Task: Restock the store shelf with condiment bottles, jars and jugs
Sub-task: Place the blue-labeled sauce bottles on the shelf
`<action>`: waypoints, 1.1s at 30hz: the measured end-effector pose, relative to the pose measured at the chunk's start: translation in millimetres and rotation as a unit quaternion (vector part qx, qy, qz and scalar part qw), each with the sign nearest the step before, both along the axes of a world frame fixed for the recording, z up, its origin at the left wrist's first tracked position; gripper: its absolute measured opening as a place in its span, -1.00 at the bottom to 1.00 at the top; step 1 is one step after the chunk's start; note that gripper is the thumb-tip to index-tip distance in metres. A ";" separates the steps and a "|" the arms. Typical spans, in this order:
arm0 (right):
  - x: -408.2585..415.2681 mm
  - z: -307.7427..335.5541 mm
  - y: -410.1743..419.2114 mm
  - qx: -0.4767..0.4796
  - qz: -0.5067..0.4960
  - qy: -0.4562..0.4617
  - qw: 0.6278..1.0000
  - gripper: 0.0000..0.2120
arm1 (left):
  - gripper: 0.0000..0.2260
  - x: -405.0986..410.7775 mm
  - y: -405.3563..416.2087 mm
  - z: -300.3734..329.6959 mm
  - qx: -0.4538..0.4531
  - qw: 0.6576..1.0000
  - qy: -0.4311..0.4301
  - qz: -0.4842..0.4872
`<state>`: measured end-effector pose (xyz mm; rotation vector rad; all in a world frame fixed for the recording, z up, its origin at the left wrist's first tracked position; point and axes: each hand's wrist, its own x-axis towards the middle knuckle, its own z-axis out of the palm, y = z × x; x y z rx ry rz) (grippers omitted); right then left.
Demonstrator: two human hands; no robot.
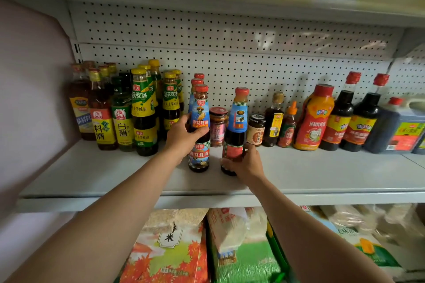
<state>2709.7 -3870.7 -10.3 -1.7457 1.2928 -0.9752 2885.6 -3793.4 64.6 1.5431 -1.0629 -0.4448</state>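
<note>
Nearest the camera, below your forearms, lay bagged rice: an orange maple-leaf rice bag [165,257] on the left and a green rice bag [243,262] beside it, on the shelf under the one you were stocking.

Above them ran the grey shelf [103,174] with its pegboard back [230,37]. At its far left stood a tight group of cooking-wine and vinegar bottles [110,119], then yellow-capped oyster sauce bottles [143,110].

Your left hand [184,136] was curled round the middle of a red-capped, blue-labelled oyster sauce bottle [199,110], thumb on the far side and fingers across the label. It stood upright on the shelf, in front of two matching bottles [197,79] lined up behind it. Just to its right, further back, sat a small chilli jar [218,126].

Your right hand [247,164] gripped the lower body of a second blue-labelled bottle [239,117], fingers wrapped round its base. Whether that base was fully seated on the shelf could not be told.

Further right stood a small dark-lidded jar [255,130], two little sauce bottles, an orange squeeze bottle [314,119], two tall soy sauce bottles [351,117], and a dark jug [400,126] at the edge.

The risk, as I judged it: both bottles were tall and narrow and stood forward of the row. Pushing either back carelessly could knock the chilli jar or topple the bottles behind.
</note>
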 end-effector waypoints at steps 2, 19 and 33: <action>0.5 -5.3 0.8 0.015 0.033 -0.009 0.999 -0.15 | -0.47 0.0 1.1 -0.1 0.000 1.000 -0.015 0.007; -13.1 -11.4 21.9 -0.023 0.050 -0.071 0.996 -0.45 | -0.61 -42.4 22.3 21.0 -0.110 0.984 -0.133 -0.049; -33.9 -6.1 23.2 0.091 0.177 -0.209 0.958 -0.53 | -0.69 -60.4 -12.5 42.1 -0.073 0.987 -0.130 -0.061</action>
